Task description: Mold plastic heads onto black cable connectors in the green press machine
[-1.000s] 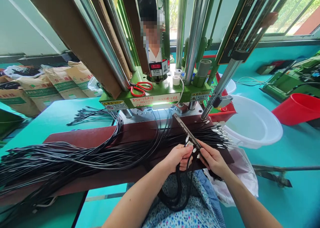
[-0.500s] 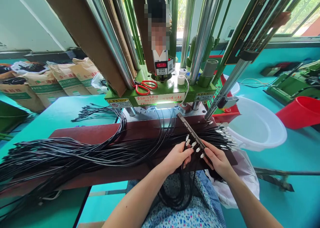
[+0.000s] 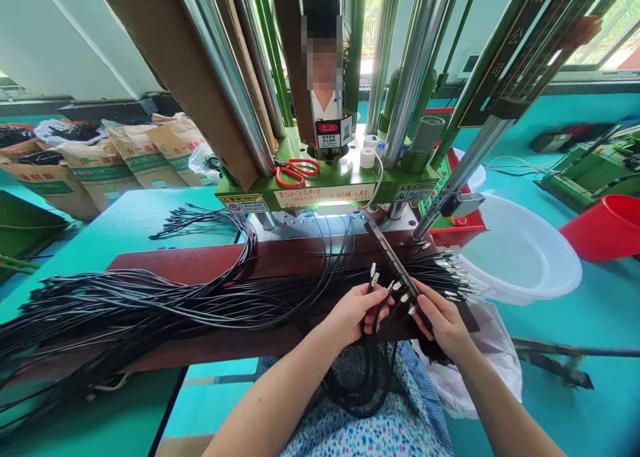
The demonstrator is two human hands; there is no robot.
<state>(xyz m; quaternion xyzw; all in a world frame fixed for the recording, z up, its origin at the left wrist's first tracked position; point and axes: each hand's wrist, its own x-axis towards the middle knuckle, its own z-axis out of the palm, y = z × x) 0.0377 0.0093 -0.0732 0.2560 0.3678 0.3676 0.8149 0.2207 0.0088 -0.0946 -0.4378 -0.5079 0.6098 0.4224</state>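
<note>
My left hand (image 3: 361, 312) is closed on several black cables (image 3: 367, 357) near their silver connectors (image 3: 375, 277). The cables hang in loops over my lap. My right hand (image 3: 443, 315) grips the near end of a long dark metal bar (image 3: 393, 257), which slants away toward the press. A few more silver connectors sit along the bar's left side, between my two hands. Behind the bar, a bundle of cables with silver plug ends (image 3: 453, 277) lies on the brown board (image 3: 175, 257).
A green press (image 3: 240, 190) with steel columns stands ahead, red-handled scissors (image 3: 297, 172) on it. Black cables (image 3: 150, 300) cover the board's left. To the right are a white tub (image 3: 525, 257) and a red bucket (image 3: 607, 227). Another person stands behind the press.
My left hand has drawn slightly away from the bar, with connectors now apart from it at the fingertips. The whole view has shifted slightly.
</note>
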